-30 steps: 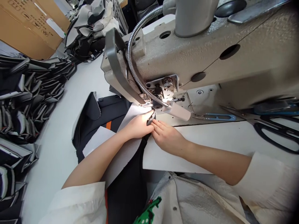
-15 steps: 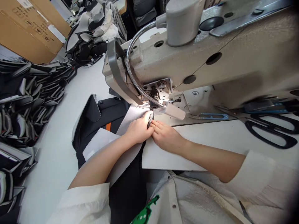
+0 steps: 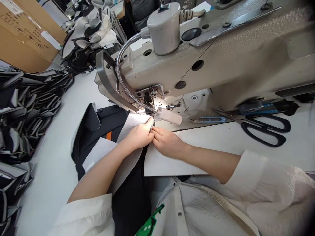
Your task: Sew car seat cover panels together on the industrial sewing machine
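My left hand (image 3: 140, 135) presses on a dark fabric piece (image 3: 133, 203) with a light grey mesh panel (image 3: 130, 126), its thumb and fingers closed at the edge near the needle. Touching it, my right hand (image 3: 168, 143) has its fingers closed on the same fabric edge; the fingertips partly hide what they pinch. Just beyond my fingers, the lit needle area of the sewing machine (image 3: 137, 73) stands over the mesh. A loose white sheet (image 3: 99, 152) and an orange tab (image 3: 109, 135) show on the dark fabric left of my left forearm.
Blue thread snips (image 3: 211, 120) and black-handled scissors (image 3: 264, 129) lie on the right of the white table (image 3: 182, 165). A lamp (image 3: 169, 115) on a flexible metal neck hangs close above my hands. Stacked dark pieces (image 3: 29, 111) and a cardboard box (image 3: 27, 36) stand at the left.
The whole view has shifted, so the machine and hands appear further left. My left fingers lie flatter, and the dark folded edge between them shows less. Both hands stay at the needle.
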### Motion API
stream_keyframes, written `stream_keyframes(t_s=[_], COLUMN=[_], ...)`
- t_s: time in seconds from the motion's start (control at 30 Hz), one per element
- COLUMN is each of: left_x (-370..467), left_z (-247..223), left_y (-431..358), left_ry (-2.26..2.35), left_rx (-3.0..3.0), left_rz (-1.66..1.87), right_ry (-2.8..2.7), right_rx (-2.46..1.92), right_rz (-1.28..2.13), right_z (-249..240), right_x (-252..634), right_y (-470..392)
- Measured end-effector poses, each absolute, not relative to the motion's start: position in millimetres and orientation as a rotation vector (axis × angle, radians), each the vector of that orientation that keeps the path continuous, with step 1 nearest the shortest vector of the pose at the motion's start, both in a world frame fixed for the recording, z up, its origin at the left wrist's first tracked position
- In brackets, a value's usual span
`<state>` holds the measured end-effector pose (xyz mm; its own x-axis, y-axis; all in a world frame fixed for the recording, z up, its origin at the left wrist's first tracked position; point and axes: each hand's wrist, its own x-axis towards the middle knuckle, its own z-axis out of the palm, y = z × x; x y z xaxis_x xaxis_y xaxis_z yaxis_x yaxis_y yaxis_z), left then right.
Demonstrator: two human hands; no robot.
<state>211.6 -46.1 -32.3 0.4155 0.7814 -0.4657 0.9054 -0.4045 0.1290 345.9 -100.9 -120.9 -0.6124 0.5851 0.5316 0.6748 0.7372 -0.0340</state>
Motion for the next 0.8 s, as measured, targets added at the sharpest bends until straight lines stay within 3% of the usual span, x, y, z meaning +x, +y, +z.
stream_keyframes(t_s=[0.33, 0.8], left_x=[205, 200], left_z=[-37, -34], left_y=[-33, -32], left_ry=[1.367, 1.246], left_rx=[2.241, 2.372], left_rz=[-0.148, -0.223], right_ry=[-2.424, -2.508], right_rx=[-0.987, -0.946], right_rz=[-0.215, -0.281], right_z=[-123, -117], right_x=[343, 341], right_y=[-103, -102])
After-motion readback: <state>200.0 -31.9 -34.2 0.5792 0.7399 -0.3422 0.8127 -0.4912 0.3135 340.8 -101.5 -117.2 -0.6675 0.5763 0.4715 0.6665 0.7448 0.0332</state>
